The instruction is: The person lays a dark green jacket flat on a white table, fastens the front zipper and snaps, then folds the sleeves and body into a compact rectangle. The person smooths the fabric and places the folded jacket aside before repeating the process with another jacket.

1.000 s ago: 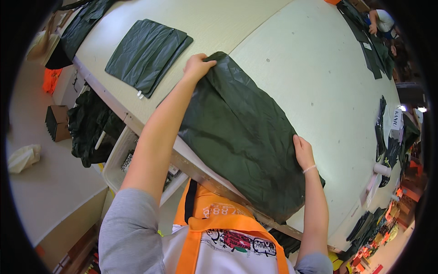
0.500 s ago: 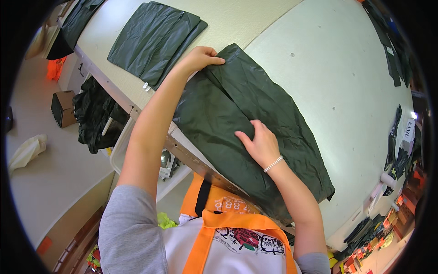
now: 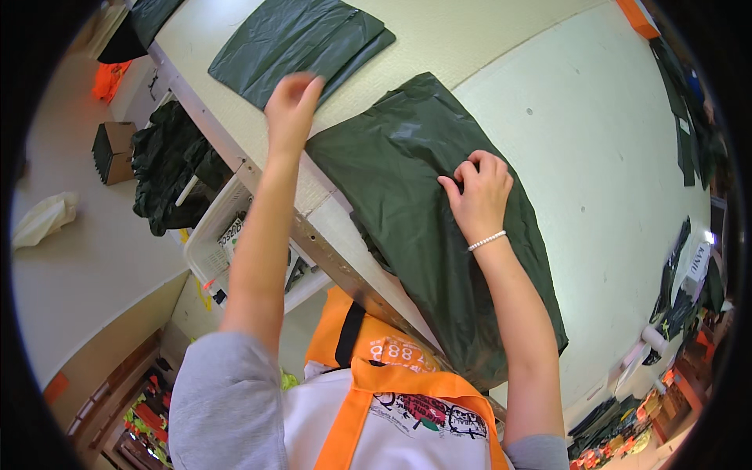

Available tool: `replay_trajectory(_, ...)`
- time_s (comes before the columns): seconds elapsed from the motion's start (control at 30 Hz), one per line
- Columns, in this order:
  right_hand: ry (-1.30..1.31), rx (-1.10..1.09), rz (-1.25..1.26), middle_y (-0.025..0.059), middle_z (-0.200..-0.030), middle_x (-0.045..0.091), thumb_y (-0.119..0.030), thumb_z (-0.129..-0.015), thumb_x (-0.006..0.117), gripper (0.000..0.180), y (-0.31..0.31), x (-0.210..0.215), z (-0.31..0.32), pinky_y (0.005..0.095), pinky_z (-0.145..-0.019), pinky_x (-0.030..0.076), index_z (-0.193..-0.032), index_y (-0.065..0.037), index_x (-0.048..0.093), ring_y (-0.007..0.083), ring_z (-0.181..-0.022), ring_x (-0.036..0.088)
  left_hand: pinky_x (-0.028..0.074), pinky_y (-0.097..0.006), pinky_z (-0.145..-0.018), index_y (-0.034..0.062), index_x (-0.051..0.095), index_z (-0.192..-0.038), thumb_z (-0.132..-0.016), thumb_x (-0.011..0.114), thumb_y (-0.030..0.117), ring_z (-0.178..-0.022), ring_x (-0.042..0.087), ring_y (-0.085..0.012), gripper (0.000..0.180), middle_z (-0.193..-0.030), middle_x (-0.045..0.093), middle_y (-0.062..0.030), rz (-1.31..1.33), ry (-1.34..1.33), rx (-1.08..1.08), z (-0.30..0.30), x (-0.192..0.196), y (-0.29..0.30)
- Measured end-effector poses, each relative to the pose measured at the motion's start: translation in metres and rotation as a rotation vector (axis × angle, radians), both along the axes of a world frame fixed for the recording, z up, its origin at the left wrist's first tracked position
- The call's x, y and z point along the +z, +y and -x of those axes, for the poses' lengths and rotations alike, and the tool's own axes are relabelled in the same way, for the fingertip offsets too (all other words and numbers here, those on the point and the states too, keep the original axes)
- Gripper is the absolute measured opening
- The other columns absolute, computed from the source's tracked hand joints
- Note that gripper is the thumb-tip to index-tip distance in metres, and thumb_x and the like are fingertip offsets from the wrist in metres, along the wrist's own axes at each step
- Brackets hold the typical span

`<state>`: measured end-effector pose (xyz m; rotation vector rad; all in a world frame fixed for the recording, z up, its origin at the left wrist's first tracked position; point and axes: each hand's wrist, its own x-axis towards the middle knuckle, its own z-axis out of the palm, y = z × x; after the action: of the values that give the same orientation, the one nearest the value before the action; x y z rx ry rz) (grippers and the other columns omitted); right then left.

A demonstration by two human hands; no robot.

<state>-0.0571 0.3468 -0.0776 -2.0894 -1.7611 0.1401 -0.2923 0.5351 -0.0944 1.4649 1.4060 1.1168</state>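
Spread on the table in front of me is a large dark green, slightly shiny folded fabric piece (image 3: pixel 415 204), likely a garment, with its lower part hanging toward the table's near edge. My right hand (image 3: pixel 479 196) rests on its upper right part, fingers bent and thumb apart. Away from the fabric, to its upper left, my left hand (image 3: pixel 291 113) is raised with thumb and fingers apart, slightly blurred. Beyond that hand lies a neat stack of folded dark green pieces (image 3: pixel 305 47), which the hand partly overlaps in view; whether it touches them I cannot tell.
A metal strip (image 3: pixel 313 235) edges the pale table (image 3: pixel 603 157). Below it stand a white plastic basket (image 3: pixel 205 249) and a heap of dark cloth (image 3: pixel 168 168). A cardboard box (image 3: pixel 116 153) is at the left. Dark garments and a white roll (image 3: pixel 654 338) lie along the right.
My left hand has let go of the fabric's upper edge and moved left. The fabric's open fold now lies covered. My right hand has shifted up and right across the fabric.
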Motion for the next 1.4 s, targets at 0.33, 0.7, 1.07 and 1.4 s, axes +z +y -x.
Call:
replay_trajectory(0.33,1.076,-0.127,1.031,0.0156,-0.107,0.063,-0.039,-0.071,0.078,0.068,0.101,0.005,-0.081,0.0333,-0.085,0.05,-0.116,0.006,0.055,0.0216,-0.095,0.062,0.047,-0.028,-0.082,-0.0067,0.056,-0.113,-0.084,0.066,0.016,-0.095,0.059,-0.0157,0.038,-0.108,0.063,-0.0097,0.697,-0.336,-0.087,0.0,-0.003,-0.171)
replay_trajectory(0.7,1.455,0.233,0.87,0.0115,-0.114,0.061,-0.024,-0.081,0.069,0.054,0.09,0.056,-0.107,0.0332,-0.087,0.049,-0.123,0.003,0.05,0.0213,-0.1,0.061,0.044,-0.034,-0.091,0.0011,0.05,-0.122,-0.08,0.067,0.009,-0.11,0.052,-0.0202,0.046,-0.122,0.055,-0.0078,0.693,-0.965,-0.052,-0.016,0.059,-0.162)
replay_trajectory(1.07,1.649,-0.164,0.97,0.0146,-0.089,0.068,-0.019,-0.077,0.062,0.028,0.076,-0.005,-0.103,0.0337,-0.071,0.054,-0.093,0.004,0.065,0.0223,-0.076,0.066,0.039,-0.04,-0.097,-0.0038,0.05,-0.119,-0.084,0.055,0.014,-0.11,0.055,-0.0267,0.04,-0.119,0.058,-0.0133,1.001,-1.16,-0.227,0.004,-0.002,-0.14)
replay_trajectory(1.4,1.154,-0.102,0.989,0.0077,-0.108,0.063,-0.034,-0.081,0.066,0.052,0.077,0.011,-0.094,0.0308,-0.085,0.049,-0.118,0.001,0.054,0.0157,-0.094,0.06,0.031,-0.042,-0.104,0.0095,0.022,-0.144,-0.091,0.049,0.019,-0.127,0.039,-0.0274,0.061,-0.145,0.032,-0.0097,0.678,-0.941,0.08,-0.019,0.012,-0.202)
